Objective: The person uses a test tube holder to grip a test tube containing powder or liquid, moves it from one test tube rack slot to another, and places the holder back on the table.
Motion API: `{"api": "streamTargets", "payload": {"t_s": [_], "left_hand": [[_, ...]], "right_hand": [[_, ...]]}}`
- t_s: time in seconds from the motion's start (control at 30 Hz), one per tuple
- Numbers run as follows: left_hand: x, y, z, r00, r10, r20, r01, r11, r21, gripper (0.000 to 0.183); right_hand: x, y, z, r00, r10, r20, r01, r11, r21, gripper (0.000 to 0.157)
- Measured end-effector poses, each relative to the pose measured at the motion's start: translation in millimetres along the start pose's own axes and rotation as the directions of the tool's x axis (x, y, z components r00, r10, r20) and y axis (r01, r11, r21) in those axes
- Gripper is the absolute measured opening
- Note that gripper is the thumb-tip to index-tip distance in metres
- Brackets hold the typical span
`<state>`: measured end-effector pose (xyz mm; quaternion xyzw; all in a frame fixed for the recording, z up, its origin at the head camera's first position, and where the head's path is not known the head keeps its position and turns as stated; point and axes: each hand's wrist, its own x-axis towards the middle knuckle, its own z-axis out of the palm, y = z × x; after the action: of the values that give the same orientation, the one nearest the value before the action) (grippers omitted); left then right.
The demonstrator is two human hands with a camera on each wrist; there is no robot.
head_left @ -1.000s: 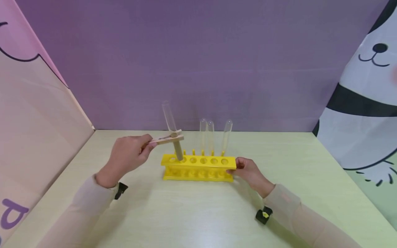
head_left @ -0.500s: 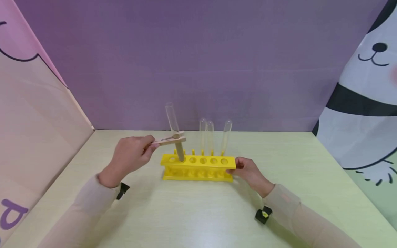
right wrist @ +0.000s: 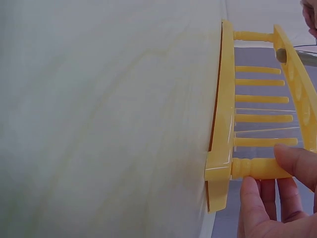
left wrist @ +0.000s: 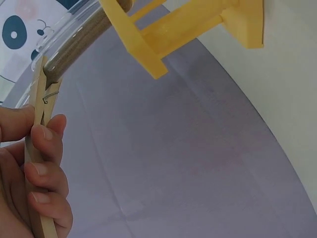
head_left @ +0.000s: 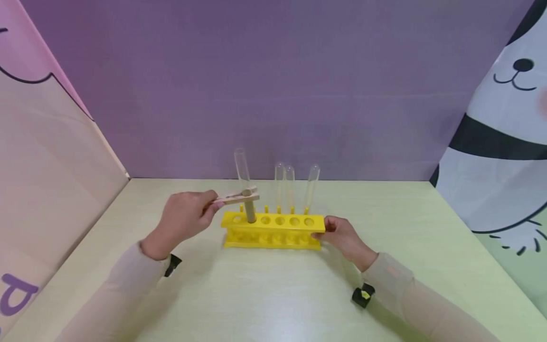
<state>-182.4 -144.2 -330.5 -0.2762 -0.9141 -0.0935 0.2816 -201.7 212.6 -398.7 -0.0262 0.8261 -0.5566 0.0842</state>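
**Clamped tube (head_left: 244, 177) at the yellow rack (head_left: 273, 229), left hand (head_left: 186, 216) nearer**

Tabletop (head_left: 273, 289): pale. Rack sits about mid-width toward the far edge, long axis parallel to it; three inverted tubes (head_left: 290, 186) stand along its rear.

Right hand (head_left: 344, 240): fingers grip the end post (right wrist: 260, 168) facing the tabletop's right edge. Left-hand fingers are closed round a wooden clamp (head_left: 235, 199).

Clamped tube: right of the left-hand fingers, near upright, top leaning slightly toward the tabletop's left edge. Grey-brown fill (left wrist: 81, 42) low inside. Its tip meets the row of holes (head_left: 279, 221) at the second from left; alignment there seems decisive. Depth of entry unclear.
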Motion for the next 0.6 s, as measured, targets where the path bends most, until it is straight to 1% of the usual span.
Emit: {"api": "streamTargets", "payload": {"t_s": [0.33, 0.53, 0.6], "left_hand": [[-1.6, 3.0, 4.9, 0.999, -0.015, 0.038, 0.015, 1.000, 0.013, 0.018], [-4.2, 5.2, 7.0, 0.995, -0.040, 0.087, 0.039, 0.999, 0.008, 0.018], [-4.9, 5.5, 7.9, 0.995, -0.042, 0.086, 0.041, 0.999, 0.009, 0.017]], "right_hand": [[0.6, -0.5, 0.0, 1.000, 0.008, -0.011, -0.008, 1.000, -0.007, 0.020], [0.3, 0.3, 0.3, 1.000, 0.001, -0.007, -0.001, 1.000, -0.002, 0.020], [0.1, 0.1, 0.6, 1.000, 0.001, -0.007, -0.001, 1.000, -0.004, 0.020]]}}
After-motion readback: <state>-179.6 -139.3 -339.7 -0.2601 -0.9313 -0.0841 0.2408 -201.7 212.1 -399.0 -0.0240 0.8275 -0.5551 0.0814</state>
